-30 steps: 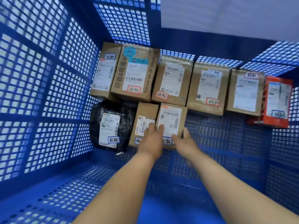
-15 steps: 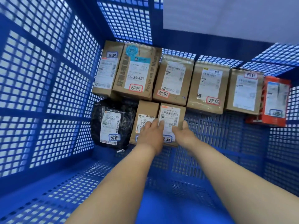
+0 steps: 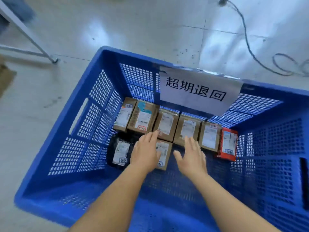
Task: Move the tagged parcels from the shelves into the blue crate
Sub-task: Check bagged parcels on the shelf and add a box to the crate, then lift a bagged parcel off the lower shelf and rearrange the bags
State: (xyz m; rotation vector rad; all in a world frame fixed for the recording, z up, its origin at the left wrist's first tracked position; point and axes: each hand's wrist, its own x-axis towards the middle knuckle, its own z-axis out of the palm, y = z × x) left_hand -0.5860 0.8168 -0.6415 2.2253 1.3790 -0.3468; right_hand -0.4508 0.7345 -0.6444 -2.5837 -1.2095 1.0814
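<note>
Now that my fingers have let go of the small brown parcel [image 3: 164, 152], both my hands are lifting up and back out of the blue crate [image 3: 87, 158]. Half a second ago they were both pressed onto that parcel, settling it on the crate floor; now my left hand [image 3: 145, 152] hangs over it with fingers straight and loosely together, holding nothing, and my right hand [image 3: 192, 156] is spread wide, thumb out, above bare floor just to the parcel's right. My head has come up too, so I see the whole crate, the pale floor around it and the paper sign [image 3: 199, 91] hanging on the far wall.

That parcel now lies in the near row, just beside the black bagged parcel [image 3: 121, 152], which sits nearest the crate's left wall. A second small box lay between the two a moment ago; my left hand covers that spot now, so I cannot see it. Behind them, along the far wall, five brown boxes stand side by side from the far left corner, the one with the teal sticker [image 3: 143, 119] among them, and the red parcel [image 3: 228, 144] ends the row towards the right wall.

I judge this drop finished: the parcel is in and lying flat. The right part of the crate floor looks free for more, so my next job is probably back at the shelves for another tagged one.
</note>
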